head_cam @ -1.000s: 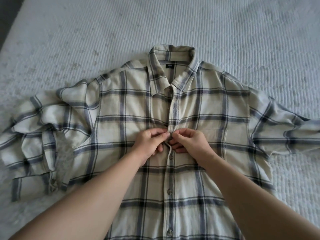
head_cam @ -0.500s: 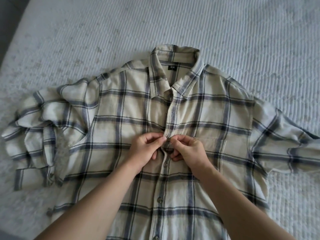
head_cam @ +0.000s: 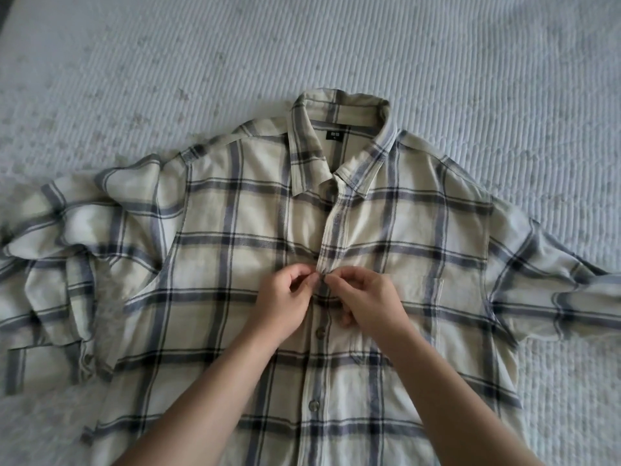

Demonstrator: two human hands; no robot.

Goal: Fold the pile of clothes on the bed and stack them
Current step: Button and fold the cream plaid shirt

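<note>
Item: one cream flannel shirt with grey-blue and black plaid checks (head_cam: 235, 250), laid front-up and spread flat on a pale ribbed bedcover (head_cam: 437, 62).

Change since a second ago: both hands remain at the same spot on the button placket, mid-chest; the whole shirt sits slightly lower and more centred in view, and the fingertips now meet a little tighter.

Left hand (head_cam: 282, 304): fingers curled, thumb and forefinger pinching the placket edge. Right hand (head_cam: 366, 306): likewise curled, pinching the opposite edge, fingertips touching the left's.

Beyond the hands: collar (head_cam: 339, 129), open, with a small black neck label (head_cam: 334, 135) bearing white marks too small to read. Nearer than the hands: two fastened buttons. Outward of the right hand: chest pocket (head_cam: 423, 297). Left sleeve bunched; right sleeve stretched out sideways.
</note>
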